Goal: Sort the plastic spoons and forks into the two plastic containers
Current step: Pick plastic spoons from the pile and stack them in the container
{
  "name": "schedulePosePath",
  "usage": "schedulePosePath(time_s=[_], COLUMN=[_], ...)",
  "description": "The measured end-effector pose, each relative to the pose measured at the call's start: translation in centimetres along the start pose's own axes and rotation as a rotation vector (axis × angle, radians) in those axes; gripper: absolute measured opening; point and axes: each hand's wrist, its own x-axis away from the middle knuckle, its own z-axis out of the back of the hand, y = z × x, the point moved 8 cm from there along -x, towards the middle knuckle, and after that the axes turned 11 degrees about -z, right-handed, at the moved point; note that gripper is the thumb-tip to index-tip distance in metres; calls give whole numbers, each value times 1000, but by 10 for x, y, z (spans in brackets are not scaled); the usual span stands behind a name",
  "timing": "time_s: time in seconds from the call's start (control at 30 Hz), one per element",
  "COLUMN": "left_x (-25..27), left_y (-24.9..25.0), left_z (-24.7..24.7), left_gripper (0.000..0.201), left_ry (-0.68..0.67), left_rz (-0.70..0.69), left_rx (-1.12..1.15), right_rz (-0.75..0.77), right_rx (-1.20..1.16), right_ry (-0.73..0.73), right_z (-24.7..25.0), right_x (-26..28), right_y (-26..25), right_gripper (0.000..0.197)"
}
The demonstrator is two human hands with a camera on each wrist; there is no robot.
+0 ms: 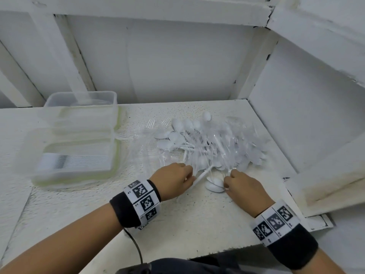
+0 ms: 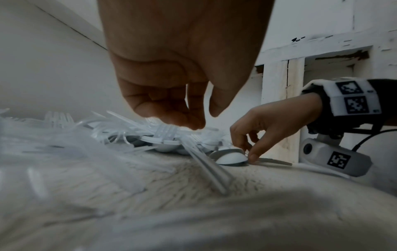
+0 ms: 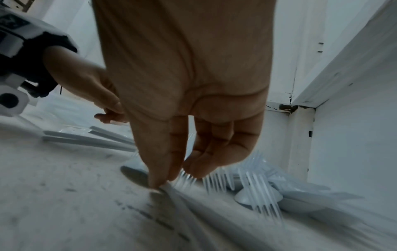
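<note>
Spoons and forks lie heaped point(image 1: 207, 143) right of centre on the rough white speckled shelf point(image 1: 79, 210), tangled in crinkled clear wrap; two clear rounded-corner containers point(image 1: 79, 135) sit stacked far left, a ridged item blurred inside the near one; step in hand, as judged: picking from the pile's near edge, sorting barely begun; left hand point(image 1: 173, 179) has its fingers curled down onto thin white handles point(image 1: 201, 177), grip unclear; right hand point(image 1: 244, 187) pinches at smooth, domed spoon bowls point(image 1: 215, 184) beside translucent fork tines point(image 3: 214, 181); next move likely calls for freeing one type cleanly from the slippery tangle.
</note>
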Motion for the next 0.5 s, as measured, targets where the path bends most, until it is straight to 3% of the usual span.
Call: schedulePosePath(time_s=[0.03, 0.17, 0.23, 0.33, 0.5], left_x=[0, 0, 0, 1, 3], left_y=[3, 8, 9, 13, 34], left_z=[0, -1, -1, 1, 2], left_gripper=[31, 29, 29, 28, 35], left_ry=[6, 14, 16, 36, 102], left_rz=[-12, -40, -46, -73, -270], left_rx=[0, -15, -12, 4, -13], right_rz=[2, -4, 50, 43, 39], right_rx=[19, -18, 6, -193, -679], right_ry=[27, 50, 93, -28, -113], right_z=[0, -6, 3, 6, 24], right_x=[0, -4, 3, 5, 11], right_y=[-1, 3, -6, -2, 16], right_gripper=[11, 45, 40, 7, 25])
